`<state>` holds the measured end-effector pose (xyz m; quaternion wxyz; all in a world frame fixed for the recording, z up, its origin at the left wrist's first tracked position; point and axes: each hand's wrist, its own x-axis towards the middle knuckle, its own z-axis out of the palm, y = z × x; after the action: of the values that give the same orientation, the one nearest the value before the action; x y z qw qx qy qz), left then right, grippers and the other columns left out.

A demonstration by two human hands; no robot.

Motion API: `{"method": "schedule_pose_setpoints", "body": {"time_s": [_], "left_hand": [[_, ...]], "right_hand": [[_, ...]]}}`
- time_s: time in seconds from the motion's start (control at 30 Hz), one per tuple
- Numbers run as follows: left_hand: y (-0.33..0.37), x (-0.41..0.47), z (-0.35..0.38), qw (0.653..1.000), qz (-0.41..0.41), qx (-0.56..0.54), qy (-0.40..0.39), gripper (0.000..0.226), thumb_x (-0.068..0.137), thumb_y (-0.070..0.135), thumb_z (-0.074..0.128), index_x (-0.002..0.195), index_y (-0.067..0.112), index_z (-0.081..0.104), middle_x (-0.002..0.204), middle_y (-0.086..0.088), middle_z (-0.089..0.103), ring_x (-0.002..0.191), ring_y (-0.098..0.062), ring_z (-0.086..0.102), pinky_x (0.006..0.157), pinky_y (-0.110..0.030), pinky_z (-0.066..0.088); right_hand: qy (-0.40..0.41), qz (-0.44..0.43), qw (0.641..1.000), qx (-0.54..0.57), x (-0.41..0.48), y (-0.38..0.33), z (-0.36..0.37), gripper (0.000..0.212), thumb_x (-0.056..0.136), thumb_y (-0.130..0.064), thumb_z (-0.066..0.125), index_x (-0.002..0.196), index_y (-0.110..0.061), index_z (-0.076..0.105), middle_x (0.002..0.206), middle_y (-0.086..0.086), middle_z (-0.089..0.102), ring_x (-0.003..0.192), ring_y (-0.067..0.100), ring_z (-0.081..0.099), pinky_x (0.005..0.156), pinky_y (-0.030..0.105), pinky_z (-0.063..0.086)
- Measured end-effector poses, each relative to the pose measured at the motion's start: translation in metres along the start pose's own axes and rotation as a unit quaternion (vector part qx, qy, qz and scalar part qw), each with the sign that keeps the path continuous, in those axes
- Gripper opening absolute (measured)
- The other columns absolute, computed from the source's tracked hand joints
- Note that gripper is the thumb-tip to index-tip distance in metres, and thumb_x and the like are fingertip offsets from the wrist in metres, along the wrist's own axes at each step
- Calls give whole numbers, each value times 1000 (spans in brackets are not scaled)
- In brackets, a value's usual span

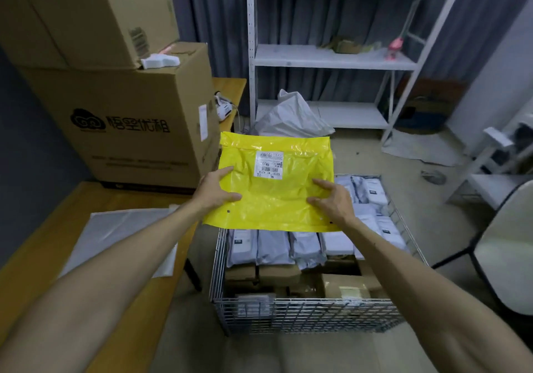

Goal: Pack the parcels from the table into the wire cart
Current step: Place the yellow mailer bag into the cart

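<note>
**Item in hand: one yellow mailer, held over the cart**

- **Yellow parcel** [277, 182]: a flat, glossy plastic mailer. It is held roughly level in the air above the far part of the wire cart, well clear of the table. A white printed label [268, 163] faces up near its far edge (text too small to read).
- **Left hand** [215, 189]: grips the parcel's left edge. The thumb and one finger lie on the top face, and the other fingers are hidden beneath the plastic.
- **Right hand** [331, 202]: grips the right edge in the mirror of that hold. The thumb and one finger are curled onto the top face, and the remaining fingers are out of sight under the parcel.
- **Wire cart** [302, 312]: a metal mesh basket on the floor, just to the right of the table.
  - Grey parcels [274, 245] stand on edge in a row across its middle, with more along its right side.
  - Brown cartons [277, 274] lie on a lower level at the near side.
- **Table** [43, 243]: a wooden top at the left. A pale flat bag [115, 237] lies on it.
- **Stacked cardboard boxes** [129, 130]: at the far end of the table, the lower one printed with black characters.
- **White shelving** [331, 58]: a metal rack against the grey curtain behind the cart.
- **White sack** [291, 119]: crumpled on the floor at the foot of the shelving.
- **Chair** [507, 245]: a pale seat back on dark legs, at the right edge.
</note>
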<state>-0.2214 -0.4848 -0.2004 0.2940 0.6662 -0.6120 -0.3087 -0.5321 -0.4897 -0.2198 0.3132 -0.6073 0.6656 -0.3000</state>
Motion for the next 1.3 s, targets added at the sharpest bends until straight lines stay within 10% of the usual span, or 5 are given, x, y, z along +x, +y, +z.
{"method": "schedule_pose_setpoints", "body": {"time_s": [0.47,1.3], "left_hand": [[18,27,75,998,-55,27,-15,91,68,21,91,147,25,46,145,-13,49,131,-29,49,105,-41,44],[-147,137,123,980,-140,0,-145,97,71,14,88,152,18,36,150,-12,45,136,-31,44,109,-42,41]], "right_hand": [[-41,22,999,7,43,70,-25,62,77,-23,84,134,-27,61,137,5,59,126,23,54,102,31,43],[-102,154,980,-68,119,107,119,60,79,-27,82,135,-26,61,133,8,62,119,27,58,94,34,47]]}}
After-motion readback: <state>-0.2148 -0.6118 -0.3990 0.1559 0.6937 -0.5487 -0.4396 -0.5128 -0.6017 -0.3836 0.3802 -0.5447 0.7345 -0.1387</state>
